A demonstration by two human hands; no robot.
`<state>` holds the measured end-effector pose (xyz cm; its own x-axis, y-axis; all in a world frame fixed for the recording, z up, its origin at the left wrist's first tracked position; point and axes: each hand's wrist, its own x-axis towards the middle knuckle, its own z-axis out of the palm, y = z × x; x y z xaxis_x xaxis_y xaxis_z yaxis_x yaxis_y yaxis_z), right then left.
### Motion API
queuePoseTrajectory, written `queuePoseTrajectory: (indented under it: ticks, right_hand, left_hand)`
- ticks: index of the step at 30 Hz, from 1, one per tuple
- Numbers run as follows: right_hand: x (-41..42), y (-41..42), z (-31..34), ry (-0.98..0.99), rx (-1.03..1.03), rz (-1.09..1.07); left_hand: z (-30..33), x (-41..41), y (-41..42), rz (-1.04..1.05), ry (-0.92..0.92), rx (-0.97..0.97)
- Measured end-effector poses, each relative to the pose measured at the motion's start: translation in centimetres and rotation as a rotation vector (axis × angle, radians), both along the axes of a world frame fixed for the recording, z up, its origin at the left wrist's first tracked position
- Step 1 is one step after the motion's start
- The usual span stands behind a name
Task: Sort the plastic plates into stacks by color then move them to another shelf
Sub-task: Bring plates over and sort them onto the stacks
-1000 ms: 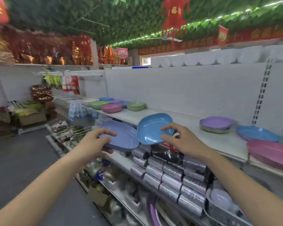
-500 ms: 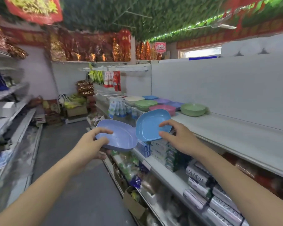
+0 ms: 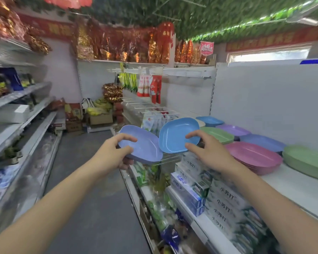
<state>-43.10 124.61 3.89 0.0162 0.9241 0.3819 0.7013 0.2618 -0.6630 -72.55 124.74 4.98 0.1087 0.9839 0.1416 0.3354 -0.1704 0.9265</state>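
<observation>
1. Aisle floor (image 3: 92, 208) between the two shelf runs is open, w/ room for both arms there.
2. White shelf (image 3: 292, 187) on the right: bare strip along its front edge, nearest the camera.
3. Farther along it, stacks crowd the top: pink stack (image 3: 253, 156) at the front edge, green stack (image 3: 307, 160) just beside it.
4. Behind those: periwinkle stack (image 3: 262, 142), purple stack (image 3: 233, 130), a second green stack (image 3: 218, 134), blue stack (image 3: 209, 121), close together w/ little gap.
5. Back panel (image 3: 268, 99) walls off the shelf's far side.
6. Wire hooks (image 3: 154, 109) w/ hanging packets jut into the aisle beyond the plates.
7. Boxes (image 3: 189, 186) fill the shelf below.
</observation>
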Motion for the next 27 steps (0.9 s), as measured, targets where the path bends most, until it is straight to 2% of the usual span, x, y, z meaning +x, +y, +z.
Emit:
queuePoseTrajectory:
  ticks: [4,10,15,20,27]
  right_hand:
    - [-0.6,7.4,1.7,-0.01,0.022,-0.108]
    - [3.2,16.7,4.7,0.109,0.035,-0.435]
    - [7.8,20.8,5.3,0.039,-0.024,-0.674]
    - [12.1,25.3,4.3,-0.101,-0.194,-0.789]
    - [15.1,31.0,4.0,-0.258,-0.42,-0.803]
  left_hand:
    - [0.3,0.0,9.9,-0.1,-0.016,0.023]
    - [2.2,1.5,24.2,-0.324,-0.043,0.011]
    - [2.9,4.5,33.3,-0.456,-0.108,-0.009]
    - [2.5,9.4,40.2,-0.58,-0.154,-0.036]
    - [1.4,16.1,47.3,-0.699,-0.198,-0.041]
